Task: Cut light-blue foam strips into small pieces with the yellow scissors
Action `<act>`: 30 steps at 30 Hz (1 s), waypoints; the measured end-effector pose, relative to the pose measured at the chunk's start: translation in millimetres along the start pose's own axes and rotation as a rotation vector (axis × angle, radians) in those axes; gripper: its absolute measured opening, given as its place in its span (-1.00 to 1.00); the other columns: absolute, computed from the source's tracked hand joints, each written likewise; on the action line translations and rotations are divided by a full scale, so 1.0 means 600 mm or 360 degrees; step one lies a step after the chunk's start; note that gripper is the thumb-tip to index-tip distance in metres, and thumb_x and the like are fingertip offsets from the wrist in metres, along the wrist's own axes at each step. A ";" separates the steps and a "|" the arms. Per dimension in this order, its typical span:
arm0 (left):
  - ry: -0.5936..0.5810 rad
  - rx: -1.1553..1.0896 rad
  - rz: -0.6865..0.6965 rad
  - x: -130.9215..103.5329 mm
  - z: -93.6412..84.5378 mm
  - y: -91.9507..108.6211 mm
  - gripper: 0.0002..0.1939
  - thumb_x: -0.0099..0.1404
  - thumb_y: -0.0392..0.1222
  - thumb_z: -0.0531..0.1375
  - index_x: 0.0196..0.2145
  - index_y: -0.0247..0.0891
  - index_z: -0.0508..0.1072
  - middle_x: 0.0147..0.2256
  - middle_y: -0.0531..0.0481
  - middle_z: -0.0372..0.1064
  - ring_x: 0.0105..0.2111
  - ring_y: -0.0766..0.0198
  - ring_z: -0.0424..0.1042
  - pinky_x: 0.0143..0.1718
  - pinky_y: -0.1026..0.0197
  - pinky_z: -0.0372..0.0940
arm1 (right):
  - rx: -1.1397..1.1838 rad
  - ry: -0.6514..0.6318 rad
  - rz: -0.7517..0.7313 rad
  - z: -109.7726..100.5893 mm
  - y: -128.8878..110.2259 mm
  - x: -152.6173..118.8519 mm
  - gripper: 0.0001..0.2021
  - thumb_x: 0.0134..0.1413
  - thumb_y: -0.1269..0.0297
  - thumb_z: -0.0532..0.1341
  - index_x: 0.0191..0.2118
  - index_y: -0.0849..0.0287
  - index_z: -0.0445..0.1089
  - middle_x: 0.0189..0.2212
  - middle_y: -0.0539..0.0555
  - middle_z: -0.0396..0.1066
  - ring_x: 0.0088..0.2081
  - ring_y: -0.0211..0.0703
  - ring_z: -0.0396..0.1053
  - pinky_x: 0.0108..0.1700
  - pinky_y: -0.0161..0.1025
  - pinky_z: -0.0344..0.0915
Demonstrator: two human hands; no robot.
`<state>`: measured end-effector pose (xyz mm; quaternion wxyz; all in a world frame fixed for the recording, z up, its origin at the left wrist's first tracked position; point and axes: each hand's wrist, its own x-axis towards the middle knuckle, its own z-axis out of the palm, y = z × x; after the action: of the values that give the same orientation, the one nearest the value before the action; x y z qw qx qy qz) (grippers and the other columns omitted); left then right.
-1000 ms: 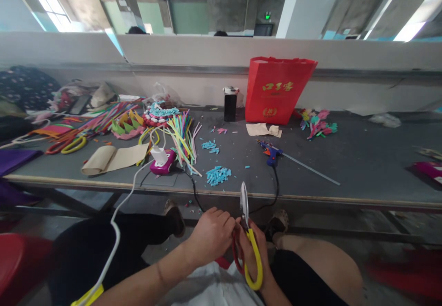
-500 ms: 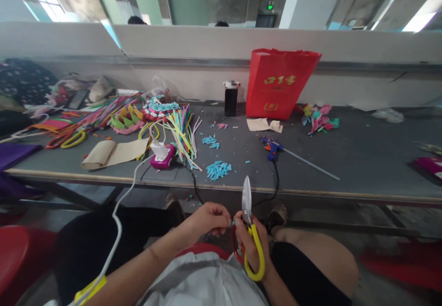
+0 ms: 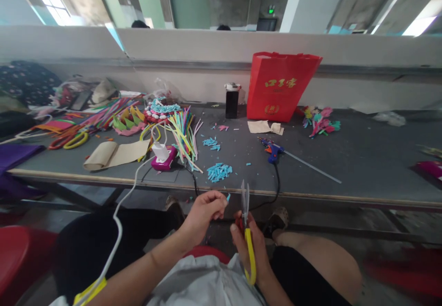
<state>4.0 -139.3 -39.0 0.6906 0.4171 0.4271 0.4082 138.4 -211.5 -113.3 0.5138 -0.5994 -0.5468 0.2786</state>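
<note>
My left hand [image 3: 211, 208] is closed in a pinch on a small blue strip [image 3: 228, 197], whose end sticks up past the fingertips. To its right, my right hand [image 3: 253, 241] grips a pair of scissors [image 3: 245, 204] with one yellow and one red handle. The blades point up and stand slightly apart, close to the blue strip but not touching it. Both hands are above my lap, in front of the table edge. On the table just beyond lies a heap of short blue pieces [image 3: 219, 172], with a smaller blue pile [image 3: 211, 143] behind it.
A blue glue gun [image 3: 272, 149] with a long glue stick lies on the table [image 3: 362, 158]. Behind stand a red bag [image 3: 281, 87] and a black bottle [image 3: 231, 103]. Leftward are colourful strips [image 3: 183, 133], a purple power socket [image 3: 164, 158] with a white cable, and a beige roll [image 3: 100, 155].
My left hand has risen and moved slightly left, away from my right hand, with the blue strip now showing. The scissors have turned and their blades have parted.
</note>
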 end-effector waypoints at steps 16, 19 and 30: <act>0.0247 -0.0147 0.0115 -0.005 0.040 -0.020 -0.82 0.09 -0.15 0.30 -0.47 -0.28 0.39 -0.60 0.15 0.20 -0.60 0.46 0.09 -0.52 0.36 0.03 | -0.0448 -0.0029 -0.0222 0.018 0.034 -0.008 -0.68 0.00 0.43 0.09 -0.08 0.19 0.35 -0.31 0.12 0.48 -0.30 -0.12 0.48 -0.26 -0.27 0.40; 0.0258 -0.0144 0.0123 -0.008 0.044 -0.022 -0.82 0.09 -0.15 0.30 -0.48 -0.28 0.39 -0.60 0.15 0.20 -0.59 0.45 0.10 -0.52 0.36 0.03 | -0.0438 -0.0047 -0.0192 0.017 0.036 -0.010 -0.66 -0.01 0.46 0.09 -0.07 0.21 0.36 -0.31 0.13 0.49 -0.30 -0.12 0.49 -0.25 -0.28 0.40; 0.0258 -0.0136 0.0164 -0.011 0.050 -0.036 -0.83 0.15 -0.15 0.27 -0.46 -0.28 0.38 -0.58 0.14 0.19 -0.56 0.44 0.11 -0.50 0.36 0.04 | -0.0338 0.0038 -0.0286 0.020 0.044 -0.010 -0.70 0.02 0.45 0.06 -0.12 0.18 0.38 -0.38 0.09 0.52 -0.39 -0.13 0.50 -0.34 -0.30 0.40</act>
<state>34.3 -159.3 -48.3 0.6492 0.3743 0.4417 0.4934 135.9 -210.2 -142.9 0.4769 -0.6023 -0.6185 0.1648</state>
